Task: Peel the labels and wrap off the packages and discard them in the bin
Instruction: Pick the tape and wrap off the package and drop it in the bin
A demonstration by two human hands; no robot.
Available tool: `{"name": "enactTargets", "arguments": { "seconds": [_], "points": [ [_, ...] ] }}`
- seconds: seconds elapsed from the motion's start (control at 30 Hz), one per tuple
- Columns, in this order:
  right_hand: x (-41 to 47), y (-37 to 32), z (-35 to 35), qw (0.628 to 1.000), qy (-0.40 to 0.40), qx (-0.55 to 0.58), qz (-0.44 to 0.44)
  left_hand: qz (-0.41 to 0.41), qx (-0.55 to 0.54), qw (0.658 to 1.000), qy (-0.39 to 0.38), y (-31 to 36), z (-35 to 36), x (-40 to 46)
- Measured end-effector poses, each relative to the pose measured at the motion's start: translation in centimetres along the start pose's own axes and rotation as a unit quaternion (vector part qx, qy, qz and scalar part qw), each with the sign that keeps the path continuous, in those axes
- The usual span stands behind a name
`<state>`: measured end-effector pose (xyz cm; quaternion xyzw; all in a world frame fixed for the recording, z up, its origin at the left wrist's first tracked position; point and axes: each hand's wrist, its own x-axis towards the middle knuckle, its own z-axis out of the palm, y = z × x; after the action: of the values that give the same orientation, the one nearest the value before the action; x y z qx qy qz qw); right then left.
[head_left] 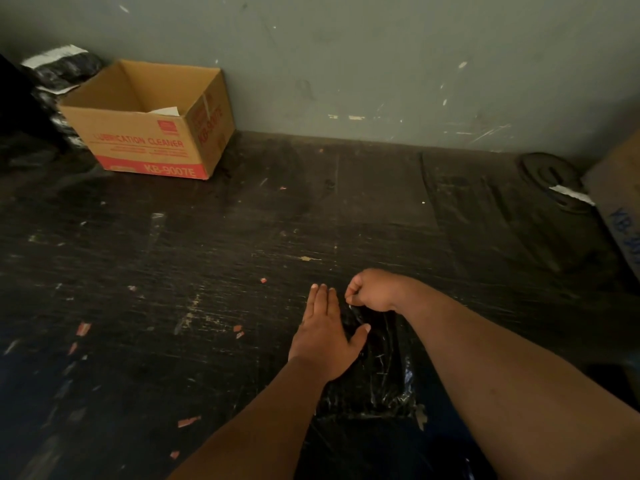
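A package in shiny black plastic wrap (377,372) lies on the dark table (214,265) near its front edge. My left hand (323,336) lies flat on the package's left side, fingers straight, thumb spread over the wrap. My right hand (372,291) is at the package's far end, fingers curled, pinching an edge of the wrap. An open cardboard box (152,123) marked "LUBRICATION CLEANER" stands at the back left against the wall, with a bit of white paper inside.
More black wrapped packages with white labels (59,69) are piled at the far left behind the box. A second cardboard box (620,199) stands at the right edge, next to a dark round object (550,178). Small red and white scraps litter the table.
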<state>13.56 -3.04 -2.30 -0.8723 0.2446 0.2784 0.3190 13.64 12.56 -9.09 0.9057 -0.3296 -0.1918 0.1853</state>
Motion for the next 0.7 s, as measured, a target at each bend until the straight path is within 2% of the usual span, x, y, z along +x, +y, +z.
{"name": "enactTargets", "arguments": {
  "seconds": [0.17,0.33,0.7],
  "points": [
    [-0.2,0.5,0.2,0.998,0.031,0.057,0.017,0.003,0.002,1.000,0.000,0.0,0.1,0.0],
    [-0.1,0.6,0.2,0.997,0.044,0.067,0.010,-0.001,0.007,1.000,-0.003,0.0,0.0,0.0],
    [-0.2,-0.4,0.2,0.999,0.032,-0.036,-0.026,0.000,0.007,1.000,-0.003,0.1,-0.1,0.0]
  ]
}}
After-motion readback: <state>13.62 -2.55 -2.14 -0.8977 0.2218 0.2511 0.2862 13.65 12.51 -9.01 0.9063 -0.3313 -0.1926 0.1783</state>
